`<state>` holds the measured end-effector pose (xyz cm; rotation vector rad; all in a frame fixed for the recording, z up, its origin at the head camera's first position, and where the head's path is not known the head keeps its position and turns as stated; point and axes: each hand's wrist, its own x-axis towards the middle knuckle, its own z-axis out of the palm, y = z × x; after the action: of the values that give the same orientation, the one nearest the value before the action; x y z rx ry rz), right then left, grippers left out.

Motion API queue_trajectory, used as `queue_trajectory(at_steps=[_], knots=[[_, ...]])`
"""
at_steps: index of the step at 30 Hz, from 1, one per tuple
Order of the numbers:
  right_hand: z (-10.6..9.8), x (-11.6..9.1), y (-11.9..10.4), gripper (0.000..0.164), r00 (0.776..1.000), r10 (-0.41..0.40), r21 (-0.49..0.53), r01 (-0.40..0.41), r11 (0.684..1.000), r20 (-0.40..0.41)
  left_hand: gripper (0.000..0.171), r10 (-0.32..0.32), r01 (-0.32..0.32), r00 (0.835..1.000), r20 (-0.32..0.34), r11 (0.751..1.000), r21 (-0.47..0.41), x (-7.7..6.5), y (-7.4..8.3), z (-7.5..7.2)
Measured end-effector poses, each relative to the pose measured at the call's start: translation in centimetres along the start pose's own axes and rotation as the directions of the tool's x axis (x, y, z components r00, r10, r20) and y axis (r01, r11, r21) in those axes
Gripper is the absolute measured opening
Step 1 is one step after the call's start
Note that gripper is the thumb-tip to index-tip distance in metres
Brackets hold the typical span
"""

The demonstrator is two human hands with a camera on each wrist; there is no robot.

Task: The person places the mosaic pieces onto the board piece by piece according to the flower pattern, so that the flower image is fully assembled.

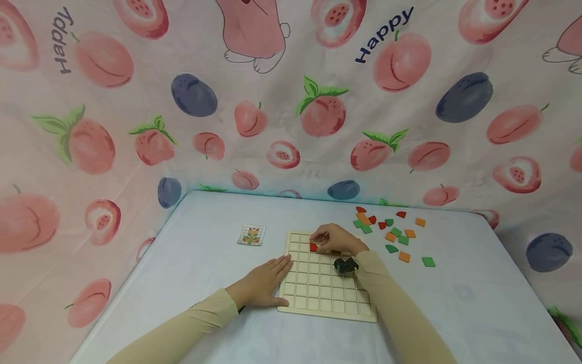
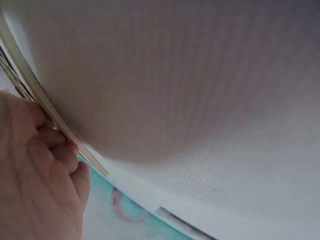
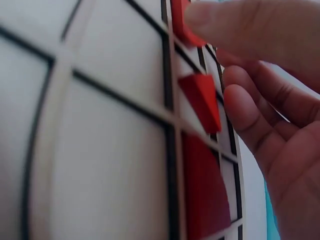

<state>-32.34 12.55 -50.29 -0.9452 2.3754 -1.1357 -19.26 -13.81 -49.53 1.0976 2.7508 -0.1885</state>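
Observation:
A pale wooden grid board (image 1: 325, 291) lies on the table in front of me. My left hand (image 1: 263, 283) lies with fingers straight against its left edge, fingertips over the rim. Above the upper part of the grid, my right hand (image 1: 336, 238) has its fingers bent, pinching a red piece (image 3: 180, 22) with the thumb on it; the index fingertip is hidden in the right wrist view. There, a second red piece (image 3: 202, 100) stands tilted in a cell, and a red quarter-round piece (image 3: 202, 187) lies in a neighbouring cell.
Left of the board lies a small pattern card (image 1: 251, 235) with a coloured figure on a grid. Loose red, orange and green pieces (image 1: 403, 240) are scattered right of the board. A fruit-printed cloth (image 1: 282, 121) hangs behind the white table (image 1: 200, 263).

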Motion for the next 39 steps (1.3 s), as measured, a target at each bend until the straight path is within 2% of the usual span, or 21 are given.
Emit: queue_trajectory(at_steps=[8,18,39], knots=[[-0.38,0.0,0.87,0.024,0.999,0.004,0.008,-0.004,1.0,0.045,0.097,-0.004,0.004,1.0,0.007,1.0,-0.012,0.04,0.05,0.11],[-0.65,0.43,0.56,0.027,0.997,-0.002,0.002,0.002,1.0,0.084,0.096,-0.005,0.005,1.0,0.007,1.0,0.002,0.09,0.11,0.04],[-0.66,0.88,0.01,0.025,0.994,-0.023,-0.021,0.026,0.999,0.111,0.096,-0.007,0.007,1.0,0.01,1.0,-0.006,0.07,-0.06,0.08]])
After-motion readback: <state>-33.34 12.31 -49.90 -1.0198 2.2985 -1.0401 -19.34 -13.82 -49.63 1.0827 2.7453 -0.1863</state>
